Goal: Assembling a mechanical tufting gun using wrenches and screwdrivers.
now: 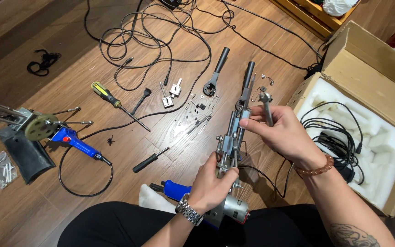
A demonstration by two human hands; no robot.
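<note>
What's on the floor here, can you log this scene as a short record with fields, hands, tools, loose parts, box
Setting: wooden floor, seen from above over the person's lap
Left hand: grips the metal tool low down, near its motor
Right hand: pinches the tool's upper frame and holds a small metal part
Tools on floor: screwdriver, second blue-handled tool, black handle
Loose parts: small screws and brackets
Cables: black cords
Box: open cardboard box with white foam and a black cable

The brown wooden plank floor (69, 192) carries tangled black cables (161, 36), a yellow-black-handled screwdriver (115, 103) and an open cardboard box (371, 59).
</note>
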